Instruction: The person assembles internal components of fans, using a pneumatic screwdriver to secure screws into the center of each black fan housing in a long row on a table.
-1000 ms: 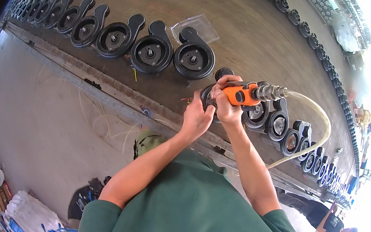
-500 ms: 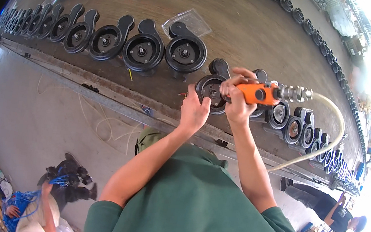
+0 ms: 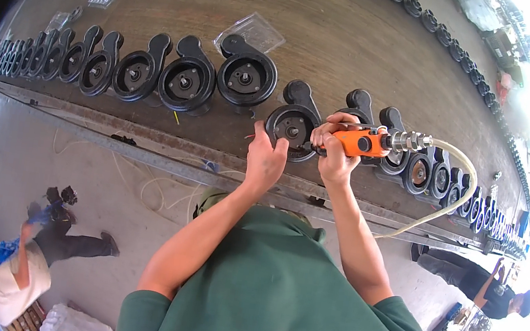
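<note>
A long brown workbench carries a row of black round pump housings. My right hand grips an orange air tool with a metal coupling and a pale hose trailing to the right. The tool's nose points at one black housing. My left hand rests on the near rim of that same housing, fingers against it. More housings stand to the left and several smaller-looking ones to the right.
A clear plastic bag lies on the bench behind the row. A metal rail runs along the bench's near edge. A person crouches on the floor at lower left; another person stands at right.
The view has shifted so the row sits further right and lower. My hands with the orange tool stay on the same housing. A crouching person has come into view at lower left.
</note>
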A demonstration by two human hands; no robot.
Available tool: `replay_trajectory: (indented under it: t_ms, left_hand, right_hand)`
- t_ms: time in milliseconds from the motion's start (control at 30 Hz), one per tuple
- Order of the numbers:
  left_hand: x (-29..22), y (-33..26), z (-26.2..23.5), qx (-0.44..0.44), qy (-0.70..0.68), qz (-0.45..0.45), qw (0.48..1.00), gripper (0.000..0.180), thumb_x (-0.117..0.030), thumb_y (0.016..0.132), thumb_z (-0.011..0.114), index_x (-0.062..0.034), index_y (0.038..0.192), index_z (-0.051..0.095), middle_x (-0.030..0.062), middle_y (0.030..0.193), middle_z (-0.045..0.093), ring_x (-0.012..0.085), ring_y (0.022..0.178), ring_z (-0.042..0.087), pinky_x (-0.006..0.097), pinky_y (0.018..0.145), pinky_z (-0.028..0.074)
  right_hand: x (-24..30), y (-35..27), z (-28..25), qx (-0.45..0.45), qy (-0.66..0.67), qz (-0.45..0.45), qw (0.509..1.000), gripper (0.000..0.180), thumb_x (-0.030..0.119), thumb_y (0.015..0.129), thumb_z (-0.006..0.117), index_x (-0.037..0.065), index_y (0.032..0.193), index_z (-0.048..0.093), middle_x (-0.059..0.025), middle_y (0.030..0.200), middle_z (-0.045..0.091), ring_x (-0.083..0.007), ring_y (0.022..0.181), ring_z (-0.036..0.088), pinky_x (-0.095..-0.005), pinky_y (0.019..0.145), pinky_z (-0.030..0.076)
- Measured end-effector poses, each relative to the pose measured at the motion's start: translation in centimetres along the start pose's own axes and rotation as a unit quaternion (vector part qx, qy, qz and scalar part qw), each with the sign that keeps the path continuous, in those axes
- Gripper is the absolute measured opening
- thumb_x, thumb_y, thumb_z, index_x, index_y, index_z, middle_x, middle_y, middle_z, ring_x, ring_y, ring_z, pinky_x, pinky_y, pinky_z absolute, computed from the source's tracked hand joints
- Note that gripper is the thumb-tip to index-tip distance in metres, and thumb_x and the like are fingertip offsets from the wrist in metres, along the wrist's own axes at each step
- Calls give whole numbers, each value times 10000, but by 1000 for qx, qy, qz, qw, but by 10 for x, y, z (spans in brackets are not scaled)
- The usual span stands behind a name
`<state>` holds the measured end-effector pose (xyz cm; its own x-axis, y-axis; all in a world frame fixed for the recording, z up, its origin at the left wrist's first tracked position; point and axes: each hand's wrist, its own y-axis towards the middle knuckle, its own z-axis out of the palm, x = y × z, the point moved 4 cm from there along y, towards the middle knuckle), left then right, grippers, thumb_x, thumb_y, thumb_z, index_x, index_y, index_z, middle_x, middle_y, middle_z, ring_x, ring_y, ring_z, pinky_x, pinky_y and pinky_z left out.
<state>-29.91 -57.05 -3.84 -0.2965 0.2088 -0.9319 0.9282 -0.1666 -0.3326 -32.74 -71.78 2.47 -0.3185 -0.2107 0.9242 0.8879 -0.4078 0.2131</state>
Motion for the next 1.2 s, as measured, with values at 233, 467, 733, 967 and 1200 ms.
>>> replay_trajectory:
  t_ms: [233,467,733,967,1200]
  left_hand:
    - [0,-8,-1,-10,-3,12,1000,447,-153,902,587,36,1284,454,300,1009,711,482,949,695,505,870,531]
    - [-6,-1,-2,-18,77,36,996,544,-246,912,587,61,1340,447,313,976,708,502,930,689,514,860,535]
    - [-106,-6,35,47,345,410,843,367,-156,838,748,-48,1184,687,189,1297,608,382,1222,536,472,1068,425]
    - [-111,47,119,254,480,482,688,427,-208,835,753,-184,1261,731,188,1475,531,395,1329,475,496,1132,406]
    - [-121,50,126,267,544,427,671,610,-400,694,896,-171,1244,764,195,1557,478,398,1390,435,511,1156,382]
  right_hand:
    - [-4,-14,5,63,-102,31,992,272,-54,819,554,2,1079,497,-70,785,556,-159,681,556,-341,649,506]
    - [1,-8,8,24,-127,-16,992,226,-29,773,672,-8,998,666,-51,790,665,-105,701,613,-267,659,509]
    - [90,-23,-44,-61,-38,-118,990,285,-9,811,641,-18,1094,610,-39,753,661,-119,673,624,-276,639,523]
    - [80,-64,-107,-231,52,-87,968,289,-7,832,550,-41,1116,510,-65,729,530,-154,627,494,-344,635,473]
    - [72,-65,-123,-246,114,-81,959,298,-25,864,537,-22,1161,516,-70,794,604,-152,701,573,-331,691,510]
